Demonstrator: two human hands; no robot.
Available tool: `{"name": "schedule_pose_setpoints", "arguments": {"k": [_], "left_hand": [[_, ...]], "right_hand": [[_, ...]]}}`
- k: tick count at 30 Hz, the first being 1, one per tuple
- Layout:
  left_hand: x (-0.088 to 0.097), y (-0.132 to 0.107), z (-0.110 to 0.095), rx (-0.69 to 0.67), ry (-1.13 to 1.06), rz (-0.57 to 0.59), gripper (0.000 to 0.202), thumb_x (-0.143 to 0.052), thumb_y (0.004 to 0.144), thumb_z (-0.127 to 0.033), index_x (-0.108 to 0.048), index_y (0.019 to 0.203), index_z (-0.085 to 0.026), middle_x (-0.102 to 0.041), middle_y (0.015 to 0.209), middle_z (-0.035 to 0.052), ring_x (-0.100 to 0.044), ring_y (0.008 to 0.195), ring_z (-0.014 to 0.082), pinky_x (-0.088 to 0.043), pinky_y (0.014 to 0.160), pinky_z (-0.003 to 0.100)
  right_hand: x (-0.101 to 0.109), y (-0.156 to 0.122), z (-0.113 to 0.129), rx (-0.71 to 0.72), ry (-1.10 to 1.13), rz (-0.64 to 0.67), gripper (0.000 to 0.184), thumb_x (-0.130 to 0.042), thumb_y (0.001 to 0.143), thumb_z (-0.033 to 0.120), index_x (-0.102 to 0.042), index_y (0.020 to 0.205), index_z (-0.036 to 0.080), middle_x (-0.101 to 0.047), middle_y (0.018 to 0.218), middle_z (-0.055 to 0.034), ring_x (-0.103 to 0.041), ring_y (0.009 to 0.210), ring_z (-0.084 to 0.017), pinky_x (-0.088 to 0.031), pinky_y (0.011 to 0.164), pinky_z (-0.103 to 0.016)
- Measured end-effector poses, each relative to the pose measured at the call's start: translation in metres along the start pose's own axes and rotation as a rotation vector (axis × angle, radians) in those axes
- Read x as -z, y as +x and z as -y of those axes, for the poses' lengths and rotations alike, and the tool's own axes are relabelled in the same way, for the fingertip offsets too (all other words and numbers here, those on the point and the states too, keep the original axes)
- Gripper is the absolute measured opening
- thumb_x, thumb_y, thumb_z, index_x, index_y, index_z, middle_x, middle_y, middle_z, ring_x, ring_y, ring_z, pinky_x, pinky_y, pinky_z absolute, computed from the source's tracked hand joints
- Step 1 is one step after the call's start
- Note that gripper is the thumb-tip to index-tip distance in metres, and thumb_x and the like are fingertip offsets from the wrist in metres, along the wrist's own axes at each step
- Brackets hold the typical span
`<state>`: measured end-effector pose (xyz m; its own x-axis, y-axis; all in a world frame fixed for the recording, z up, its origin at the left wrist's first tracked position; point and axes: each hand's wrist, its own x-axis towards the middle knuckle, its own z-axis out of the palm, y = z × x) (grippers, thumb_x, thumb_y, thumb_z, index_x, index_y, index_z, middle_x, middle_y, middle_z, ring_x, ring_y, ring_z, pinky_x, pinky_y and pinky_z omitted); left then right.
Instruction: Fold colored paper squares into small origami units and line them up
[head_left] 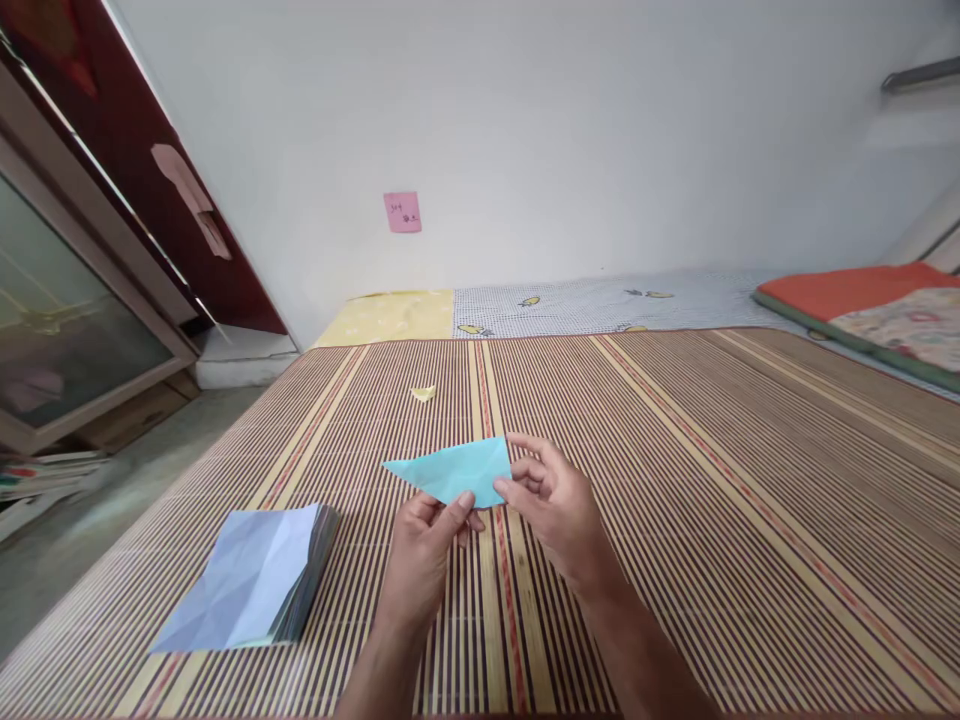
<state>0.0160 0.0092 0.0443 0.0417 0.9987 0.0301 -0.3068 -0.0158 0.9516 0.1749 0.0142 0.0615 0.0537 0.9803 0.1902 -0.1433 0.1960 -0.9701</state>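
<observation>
While held over striped mat (pixel 720 520), clamped between fingers of left hand (pixel 424 548), at near edge, and right hand (pixel 561 500), at right end: blue folded paper (pixel 454 472). Near left: paper stack (pixel 255 570).

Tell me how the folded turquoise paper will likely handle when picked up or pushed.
The folded turquoise paper is probably light: the left hand and right hand pinch only its edges. It seems fairly stiff for paper, as its pointed end juts out without visible sagging. Being flat and thin-looking, it would likely crease under a hard push rather than roll.
</observation>
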Motion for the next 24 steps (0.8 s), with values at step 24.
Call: {"name": "schedule_pose_setpoints", "arguments": {"k": [24], "left_hand": [[-0.008, -0.006, -0.016, 0.283, -0.29, 0.254, 0.023, -0.087, 0.073, -0.027, -0.068, 0.07, -0.016, -0.06, 0.073, -0.0005, -0.053, 0.068, 0.0106, -0.044, 0.064, 0.02]], "right_hand": [[0.026, 0.0, 0.021, 0.207, -0.25, 0.384, 0.013, -0.069, 0.094, 0.027, -0.073, 0.082, 0.022, -0.061, 0.135, -0.0061, -0.059, 0.126, -0.025, -0.041, 0.111, -0.046]]}}
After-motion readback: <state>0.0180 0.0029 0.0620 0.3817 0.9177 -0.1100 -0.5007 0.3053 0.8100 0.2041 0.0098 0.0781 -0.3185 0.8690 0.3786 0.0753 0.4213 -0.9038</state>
